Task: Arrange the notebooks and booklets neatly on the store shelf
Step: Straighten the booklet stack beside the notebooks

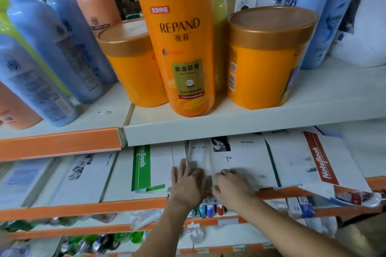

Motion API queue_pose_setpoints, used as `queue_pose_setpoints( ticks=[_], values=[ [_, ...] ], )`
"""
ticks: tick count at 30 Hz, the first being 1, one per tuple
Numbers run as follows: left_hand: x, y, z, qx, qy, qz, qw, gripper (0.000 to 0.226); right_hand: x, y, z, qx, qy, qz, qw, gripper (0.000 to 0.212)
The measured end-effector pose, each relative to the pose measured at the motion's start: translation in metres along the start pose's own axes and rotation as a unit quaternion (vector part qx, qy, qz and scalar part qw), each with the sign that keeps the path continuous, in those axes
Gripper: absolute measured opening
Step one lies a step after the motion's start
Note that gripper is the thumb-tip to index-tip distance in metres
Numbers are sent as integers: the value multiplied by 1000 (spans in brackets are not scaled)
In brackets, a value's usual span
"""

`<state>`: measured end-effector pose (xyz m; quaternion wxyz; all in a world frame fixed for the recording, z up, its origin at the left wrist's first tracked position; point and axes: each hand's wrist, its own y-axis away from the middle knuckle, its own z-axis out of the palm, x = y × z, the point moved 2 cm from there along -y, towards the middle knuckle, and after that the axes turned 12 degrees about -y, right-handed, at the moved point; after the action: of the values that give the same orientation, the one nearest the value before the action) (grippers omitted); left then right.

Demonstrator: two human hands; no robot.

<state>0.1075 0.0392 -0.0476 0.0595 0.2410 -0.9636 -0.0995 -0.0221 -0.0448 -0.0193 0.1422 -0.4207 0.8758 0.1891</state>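
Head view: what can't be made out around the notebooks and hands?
Head view only:
White notebook stacks: far ends hidden under the white upper shelf.
Right hand: motion blur hides whether its grip closes on anything.
Small print on the red-striped NoteBook pack: blurred.
Lower-shelf colourful goods: blurred, too small.

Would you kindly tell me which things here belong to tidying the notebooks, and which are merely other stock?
For the job: white notebooks, green-spined notebook, red-spined notebook, left hand, right hand.
Just lying about: orange REPAND bottle, orange tubs, blue bottles.
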Motion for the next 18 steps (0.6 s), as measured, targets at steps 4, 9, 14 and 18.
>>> queue_pose_setpoints(
  ticks=[4,9,14,18],
  values=[
    [5,-9,-3,5,40,-15,999,52,5,2,9,-41,-51,-31,997,41],
    [11,-21,4,17,44,-57,997,68,24,16,4,2,-99,13,995,61],
    [25,-26,4,27,26,-105,994,71,53,25,-3,13,-46,105,993,60],
    [32,-28,-3,4,61,-174,983,71,77,29,-8,12,-41,151,988,65]
  ],
)
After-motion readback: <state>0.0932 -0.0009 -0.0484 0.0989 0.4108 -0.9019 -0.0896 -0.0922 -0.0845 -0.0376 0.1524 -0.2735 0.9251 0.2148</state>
